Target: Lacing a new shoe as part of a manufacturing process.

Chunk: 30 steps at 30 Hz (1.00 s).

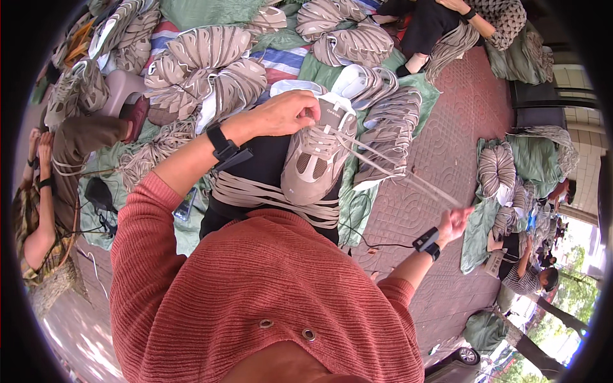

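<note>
A beige-grey sneaker (314, 163) rests on my lap, its toe toward me and its laces partly threaded. At its upper left edge, beside the tongue, my left hand (290, 116) is closed in a pinch; what sits between the fingertips is too small to make out. Out to the right, my right hand (454, 223) pinches the end of a pale shoelace (408, 177), stretched from the sneaker's eyelets. A bundle of loose laces (274, 199) lies across my thighs, just under the toe.
Bundles of similar sneakers (207, 60) lie ahead on green and striped sheets. More sneakers (389, 137) stand right of my lap. A seated person's leg (89, 140) is at left, another person's arm (476, 19) at upper right. A black cable (377, 244) crosses the paving.
</note>
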{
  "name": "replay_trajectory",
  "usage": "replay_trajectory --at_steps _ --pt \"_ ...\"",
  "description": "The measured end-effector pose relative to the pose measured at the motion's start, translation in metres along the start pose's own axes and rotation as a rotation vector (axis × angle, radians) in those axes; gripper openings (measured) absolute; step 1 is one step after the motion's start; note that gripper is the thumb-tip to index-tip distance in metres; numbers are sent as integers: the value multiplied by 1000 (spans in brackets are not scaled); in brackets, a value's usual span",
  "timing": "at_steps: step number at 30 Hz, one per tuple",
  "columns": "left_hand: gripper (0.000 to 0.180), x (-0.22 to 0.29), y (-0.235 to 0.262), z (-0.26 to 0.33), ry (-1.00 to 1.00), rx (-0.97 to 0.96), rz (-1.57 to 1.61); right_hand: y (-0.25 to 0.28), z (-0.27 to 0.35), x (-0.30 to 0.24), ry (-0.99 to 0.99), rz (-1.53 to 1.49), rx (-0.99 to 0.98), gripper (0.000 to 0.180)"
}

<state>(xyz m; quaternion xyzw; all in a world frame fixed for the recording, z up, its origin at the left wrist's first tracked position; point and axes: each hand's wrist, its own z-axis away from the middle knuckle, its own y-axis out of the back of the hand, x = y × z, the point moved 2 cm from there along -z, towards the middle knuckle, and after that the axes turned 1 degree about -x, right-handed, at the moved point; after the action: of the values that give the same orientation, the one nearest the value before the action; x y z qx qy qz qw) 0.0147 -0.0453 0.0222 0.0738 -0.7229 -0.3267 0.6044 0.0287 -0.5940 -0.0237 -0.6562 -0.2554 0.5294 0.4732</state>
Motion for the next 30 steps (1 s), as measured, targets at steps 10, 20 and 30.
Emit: replay_trajectory --at_steps 10,20,30 --pt "7 -15 -21 -9 -232 138 -372 -128 64 197 -335 951 -276 25" --pt "11 -22 -51 -39 -233 131 -671 -183 73 296 94 2155 -1514 19" --pt "10 -16 -50 -31 -102 82 -596 -155 92 311 542 1702 -1474 13"
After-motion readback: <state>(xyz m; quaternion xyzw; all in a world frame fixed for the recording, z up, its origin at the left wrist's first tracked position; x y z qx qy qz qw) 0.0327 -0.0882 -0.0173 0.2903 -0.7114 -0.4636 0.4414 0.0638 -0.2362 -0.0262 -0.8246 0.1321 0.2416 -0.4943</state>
